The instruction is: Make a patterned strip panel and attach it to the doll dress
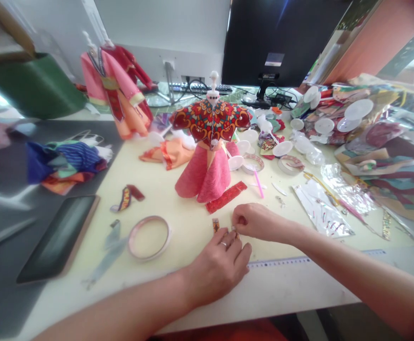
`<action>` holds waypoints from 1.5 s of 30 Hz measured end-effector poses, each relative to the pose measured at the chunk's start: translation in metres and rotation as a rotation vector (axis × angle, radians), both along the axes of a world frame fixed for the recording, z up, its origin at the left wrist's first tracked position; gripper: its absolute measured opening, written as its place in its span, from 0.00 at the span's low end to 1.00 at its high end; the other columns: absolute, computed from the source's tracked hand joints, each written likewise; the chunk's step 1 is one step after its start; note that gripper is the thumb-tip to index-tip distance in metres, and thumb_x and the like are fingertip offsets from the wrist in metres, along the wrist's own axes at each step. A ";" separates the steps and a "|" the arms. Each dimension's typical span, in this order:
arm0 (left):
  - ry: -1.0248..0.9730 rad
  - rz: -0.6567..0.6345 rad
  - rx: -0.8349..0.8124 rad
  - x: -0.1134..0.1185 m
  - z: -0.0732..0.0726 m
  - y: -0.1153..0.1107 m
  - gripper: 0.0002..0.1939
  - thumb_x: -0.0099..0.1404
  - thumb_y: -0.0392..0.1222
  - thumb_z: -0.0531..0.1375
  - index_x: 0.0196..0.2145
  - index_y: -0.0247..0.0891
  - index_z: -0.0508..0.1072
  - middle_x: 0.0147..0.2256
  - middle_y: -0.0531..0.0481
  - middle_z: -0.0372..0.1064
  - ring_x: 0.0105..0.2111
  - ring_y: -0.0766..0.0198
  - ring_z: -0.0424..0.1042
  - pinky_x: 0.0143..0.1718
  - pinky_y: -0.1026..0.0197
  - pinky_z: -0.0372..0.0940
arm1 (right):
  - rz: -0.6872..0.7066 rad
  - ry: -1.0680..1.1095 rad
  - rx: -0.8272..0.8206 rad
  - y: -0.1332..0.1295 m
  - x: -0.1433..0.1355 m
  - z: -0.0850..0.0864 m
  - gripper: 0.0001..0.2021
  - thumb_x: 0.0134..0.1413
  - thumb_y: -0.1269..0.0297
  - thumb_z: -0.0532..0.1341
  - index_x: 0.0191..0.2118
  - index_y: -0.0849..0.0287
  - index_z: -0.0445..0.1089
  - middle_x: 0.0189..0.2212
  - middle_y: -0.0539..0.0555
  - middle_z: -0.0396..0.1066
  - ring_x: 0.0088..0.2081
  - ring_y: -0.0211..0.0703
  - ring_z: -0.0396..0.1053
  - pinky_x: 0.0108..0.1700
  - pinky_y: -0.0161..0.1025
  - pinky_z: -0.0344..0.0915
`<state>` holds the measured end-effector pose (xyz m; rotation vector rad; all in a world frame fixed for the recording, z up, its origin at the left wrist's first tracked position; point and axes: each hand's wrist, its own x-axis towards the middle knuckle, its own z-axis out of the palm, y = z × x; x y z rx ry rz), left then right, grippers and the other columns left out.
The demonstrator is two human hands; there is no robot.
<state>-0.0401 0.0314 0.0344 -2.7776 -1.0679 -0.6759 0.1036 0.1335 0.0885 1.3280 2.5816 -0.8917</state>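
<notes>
My left hand (224, 263), with a ring on one finger, lies on the table with its fingers curled down over a short patterned ribbon (215, 225). One end of the ribbon sticks out beyond my fingertips, and the rest is partly hidden. Right against those fingers is my right hand (258, 222), closed in a pinch. What it pinches is too small and covered to make out. Just beyond stands a doll-size dress form in a patterned red cape (212, 118) and pink skirt (203, 177). A red fabric strip (226, 196) lies at the skirt's foot.
A tape roll (150, 237) and a dark tablet (59, 237) lie left; a ruler (281, 263) runs along the front. Clear plastic bags (322, 210) and heaped fabric (380, 156) fill the right. Behind stand a monitor (281, 42) and another dressed form (116, 90).
</notes>
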 end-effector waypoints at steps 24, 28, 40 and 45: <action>-0.017 0.035 -0.079 -0.003 0.001 0.004 0.21 0.62 0.49 0.55 0.45 0.27 0.66 0.38 0.37 0.69 0.48 0.47 0.67 0.58 0.41 0.51 | 0.053 -0.054 0.038 0.000 0.000 0.000 0.07 0.41 0.75 0.56 0.26 0.57 0.56 0.21 0.46 0.63 0.22 0.34 0.56 0.26 0.33 0.49; 0.063 -0.006 -0.092 -0.004 0.006 0.007 0.29 0.60 0.55 0.55 0.48 0.26 0.64 0.40 0.36 0.68 0.49 0.45 0.66 0.58 0.43 0.52 | 0.052 -0.043 0.032 0.001 0.001 -0.002 0.06 0.41 0.74 0.56 0.26 0.57 0.57 0.22 0.47 0.64 0.23 0.34 0.57 0.26 0.33 0.49; -0.029 -0.085 -0.084 -0.011 0.007 0.011 0.30 0.63 0.53 0.52 0.51 0.22 0.60 0.40 0.36 0.69 0.46 0.49 0.68 0.58 0.43 0.52 | 0.039 0.028 -0.004 0.004 0.007 -0.006 0.05 0.43 0.72 0.55 0.30 0.57 0.60 0.25 0.48 0.67 0.25 0.36 0.61 0.27 0.33 0.52; -0.083 -0.078 -0.074 -0.012 0.006 0.010 0.30 0.63 0.55 0.53 0.50 0.22 0.61 0.41 0.36 0.70 0.48 0.48 0.68 0.58 0.42 0.54 | 0.044 0.074 -0.028 0.005 0.012 -0.008 0.07 0.44 0.72 0.54 0.33 0.57 0.61 0.26 0.48 0.68 0.27 0.35 0.63 0.28 0.32 0.54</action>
